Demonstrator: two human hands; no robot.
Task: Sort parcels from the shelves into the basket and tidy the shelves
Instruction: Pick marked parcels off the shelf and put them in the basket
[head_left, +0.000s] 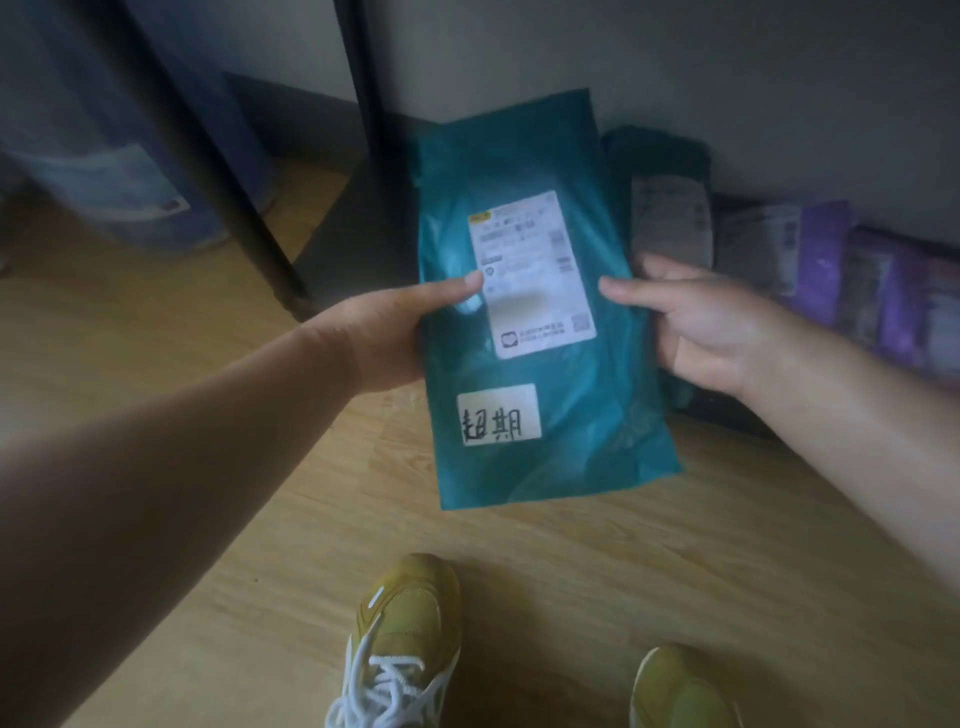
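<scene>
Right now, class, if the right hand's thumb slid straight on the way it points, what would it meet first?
Probably the white shipping label on the teal parcel: the thumb of the right hand lies on the parcel, just beside that label's edge.

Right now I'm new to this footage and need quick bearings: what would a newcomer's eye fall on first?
The teal parcel is held up mid-frame, with the left hand gripping its left edge and the right hand its right edge. It bears a white shipping label and, below that, a white sticker with handwritten characters. Behind it to the right, a row of grey and purple parcels lines the wall.
</scene>
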